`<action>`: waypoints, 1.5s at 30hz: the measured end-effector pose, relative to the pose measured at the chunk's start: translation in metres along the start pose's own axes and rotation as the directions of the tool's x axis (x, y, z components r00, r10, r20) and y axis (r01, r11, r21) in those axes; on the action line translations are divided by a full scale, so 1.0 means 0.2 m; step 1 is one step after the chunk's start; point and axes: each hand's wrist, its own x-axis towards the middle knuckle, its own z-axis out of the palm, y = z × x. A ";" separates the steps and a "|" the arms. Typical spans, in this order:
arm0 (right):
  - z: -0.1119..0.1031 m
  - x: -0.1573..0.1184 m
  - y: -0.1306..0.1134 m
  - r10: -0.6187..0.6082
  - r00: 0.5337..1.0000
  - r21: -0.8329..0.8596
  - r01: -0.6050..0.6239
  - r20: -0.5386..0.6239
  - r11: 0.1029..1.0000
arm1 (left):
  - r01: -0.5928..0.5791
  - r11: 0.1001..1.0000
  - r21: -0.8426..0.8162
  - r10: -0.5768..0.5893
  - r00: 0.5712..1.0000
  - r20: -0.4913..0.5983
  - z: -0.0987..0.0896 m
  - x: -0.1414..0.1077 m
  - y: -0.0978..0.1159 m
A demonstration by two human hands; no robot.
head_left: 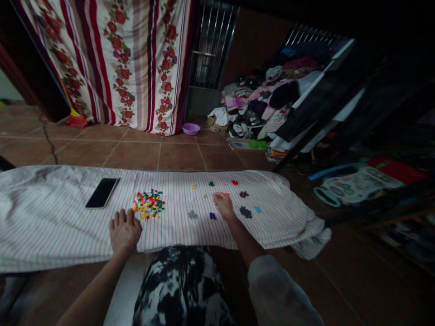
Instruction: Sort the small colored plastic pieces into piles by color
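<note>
On a striped cloth (176, 233) lies a mixed pile of small coloured pieces (148, 204). My left hand (125, 228) rests on the cloth at the pile's lower left edge, fingers spread. My right hand (223, 204) is over the cloth among small single-colour groups, its fingertips pinched together; anything between them is too small to make out. Around it are dark purple pieces (212, 216), dark grey pieces (245, 212), brown pieces (244, 194), green pieces (211, 184), red pieces (234, 182) and yellow pieces (193, 186). Light grey pieces (192, 214) and blue pieces (257, 209) lie farther out.
A phone (102, 193) lies left of the pile. Beyond the cloth stand a floral curtain (136, 68), a purple basin (191, 129) on the tiled floor and a heap of clothes (265, 99). A plastic toy panel (360, 183) is at the right.
</note>
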 end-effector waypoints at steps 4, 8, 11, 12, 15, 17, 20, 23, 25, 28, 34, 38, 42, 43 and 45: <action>0.03 0.01 -0.02 -0.044 0.995 -0.251 0.065 0.091 0.966 | 0.000 1.000 -0.004 0.000 1.000 0.014 -0.01 0.00 0.00; 0.11 0.02 -0.04 -0.055 0.988 -0.413 0.111 0.146 0.904 | -0.003 1.000 0.001 0.003 1.000 0.013 -0.01 0.00 0.00; 0.14 0.02 -0.03 -0.068 0.987 -0.468 0.130 0.148 0.874 | -0.009 1.000 0.014 0.009 1.000 0.017 -0.02 0.00 0.01; 0.14 0.02 -0.03 -0.075 0.986 -0.467 0.136 0.146 0.874 | -0.011 1.000 0.019 0.011 1.000 0.019 -0.02 0.00 0.01; 0.14 0.02 -0.01 -0.086 0.984 -0.414 0.143 0.153 0.899 | -0.003 1.000 0.022 0.002 1.000 0.024 -0.01 0.01 0.01; 0.13 0.01 -0.01 -0.070 0.984 -0.372 0.127 0.162 0.920 | 0.009 1.000 0.019 -0.009 1.000 0.022 -0.01 0.01 0.00; 0.13 0.00 -0.02 -0.036 0.982 -0.314 0.093 0.183 0.945 | 0.018 1.000 0.012 -0.018 0.999 0.027 0.00 0.01 0.00; 0.13 -0.02 -0.04 -0.025 0.980 -0.308 0.086 0.196 0.948 | 0.017 1.000 0.018 -0.018 0.999 0.033 0.00 0.01 0.00; 0.13 -0.03 -0.06 -0.031 0.983 -0.351 0.094 0.183 0.932 | 0.015 0.999 0.029 -0.016 0.999 0.038 -0.01 0.01 0.00; 0.15 -0.04 -0.10 -0.118 0.985 -0.413 0.159 0.124 0.896 | 0.016 0.999 0.045 -0.019 0.998 0.055 -0.01 0.01 0.01; 0.34 -0.17 -0.22 -0.277 0.938 -0.366 0.338 0.211 0.867 | 0.026 0.999 0.043 -0.028 0.998 0.062 -0.01 0.01 0.01; 0.57 -0.34 -0.34 -0.272 0.848 -0.293 0.431 0.455 0.853 | 0.022 0.999 0.036 -0.023 0.999 0.039 0.00 0.01 0.00; 0.75 -0.50 -0.44 -0.260 0.747 -0.266 0.505 0.612 0.821 | 0.019 0.999 0.032 -0.019 0.999 0.028 0.01 0.01 0.00; 0.78 -0.53 -0.46 -0.246 0.739 -0.280 0.509 0.627 0.814 | 0.018 0.999 0.029 -0.018 1.000 0.025 0.01 0.01 0.00; 0.83 -0.57 -0.49 -0.206 0.742 -0.326 0.502 0.638 0.801 | 0.016 1.000 0.022 -0.016 1.000 0.017 0.01 0.01 0.00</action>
